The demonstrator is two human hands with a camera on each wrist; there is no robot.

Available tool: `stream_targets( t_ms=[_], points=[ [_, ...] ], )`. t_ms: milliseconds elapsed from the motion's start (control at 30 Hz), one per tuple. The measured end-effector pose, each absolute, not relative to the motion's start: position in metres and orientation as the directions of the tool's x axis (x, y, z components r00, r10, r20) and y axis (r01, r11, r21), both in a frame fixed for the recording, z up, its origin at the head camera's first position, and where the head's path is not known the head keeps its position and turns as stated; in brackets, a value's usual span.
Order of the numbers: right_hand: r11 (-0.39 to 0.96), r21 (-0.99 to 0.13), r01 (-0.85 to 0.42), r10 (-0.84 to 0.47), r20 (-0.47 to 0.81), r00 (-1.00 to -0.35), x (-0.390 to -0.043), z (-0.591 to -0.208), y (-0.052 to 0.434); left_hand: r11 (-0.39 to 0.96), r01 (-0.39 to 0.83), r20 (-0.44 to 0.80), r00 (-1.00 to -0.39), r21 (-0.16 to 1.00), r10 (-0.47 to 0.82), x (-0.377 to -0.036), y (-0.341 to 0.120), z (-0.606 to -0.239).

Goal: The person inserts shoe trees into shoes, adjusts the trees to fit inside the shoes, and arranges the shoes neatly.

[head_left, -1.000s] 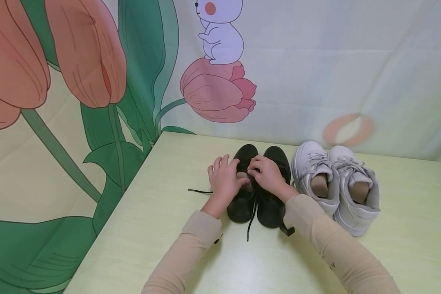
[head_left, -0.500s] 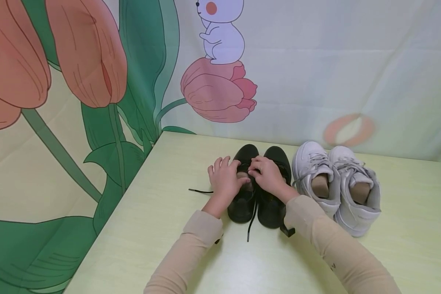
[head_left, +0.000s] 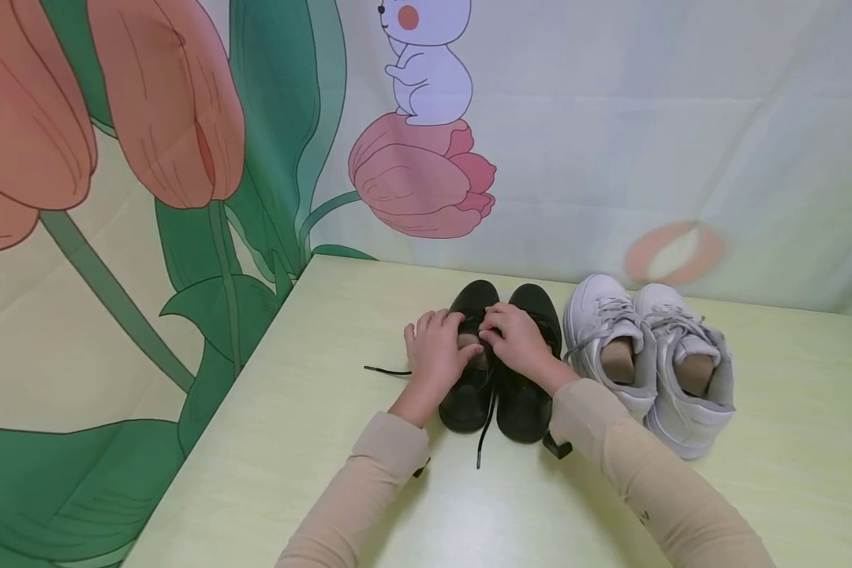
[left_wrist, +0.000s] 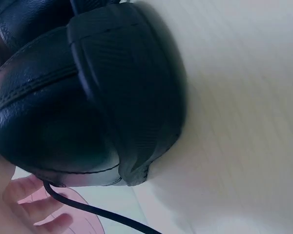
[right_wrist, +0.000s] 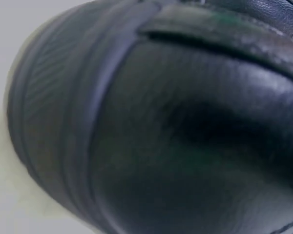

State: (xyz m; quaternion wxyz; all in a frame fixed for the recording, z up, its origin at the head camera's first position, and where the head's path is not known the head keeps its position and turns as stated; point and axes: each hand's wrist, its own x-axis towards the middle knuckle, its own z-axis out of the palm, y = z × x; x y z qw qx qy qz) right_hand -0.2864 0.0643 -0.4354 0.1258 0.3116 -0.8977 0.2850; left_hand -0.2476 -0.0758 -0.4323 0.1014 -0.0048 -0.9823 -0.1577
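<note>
A pair of black shoes stands on the table, toes pointing away. At the left black shoe [head_left: 465,406], my left hand [head_left: 436,343] grips the left side of the opening, thumb inside and the other fingers spread outside. My right hand [head_left: 517,335] reaches over the right black shoe [head_left: 521,414] and pinches at the left shoe's lacing; its fingertips hide the exact spot. One end of the black shoelace [head_left: 390,371] juts out left; the other drops between the heels. The left wrist view has the heel [left_wrist: 44,126], fingertips [left_wrist: 41,207] and lace [left_wrist: 102,213]. A black heel [right_wrist: 185,122] fills the right wrist view.
Close on the right stands a pair of white sneakers [head_left: 610,339] with tied grey laces and brown inserts. The pale yellow table [head_left: 312,442] ends at a printed cloth backdrop [head_left: 575,158] with tulips and a white animal.
The left hand's fingers draw slightly closer together and bend a little toward the shoe. The right hand and both pairs of shoes keep their places.
</note>
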Motion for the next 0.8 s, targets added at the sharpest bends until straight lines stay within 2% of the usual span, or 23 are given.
stream_targets(
  t_ms=[167,300,500,800],
  points=[
    [0.662,-0.405,-0.631,-0.494,0.398,-0.773,-0.284,-0.436,0.066,0.916,0.062,0.118,-0.993,0.397,0.016,-0.249,-0.079,-0.434],
    [0.681,-0.362,-0.637,-0.489,0.423,-0.763,-0.283,-0.435,0.069,0.889,0.096,0.119,-0.992,0.447,0.047,-0.249,-0.080,-0.433],
    [0.693,-0.314,-0.649,-0.481,0.469,-0.740,-0.281,-0.432,0.075,0.860,0.125,0.158,-0.986,0.494,0.052,-0.253,-0.081,-0.434],
    [0.684,-0.368,-0.630,-0.470,0.438,-0.766,-0.280,-0.424,0.080,0.825,0.174,0.247,-0.968,0.538,0.043,-0.256,-0.086,-0.430]
  ],
)
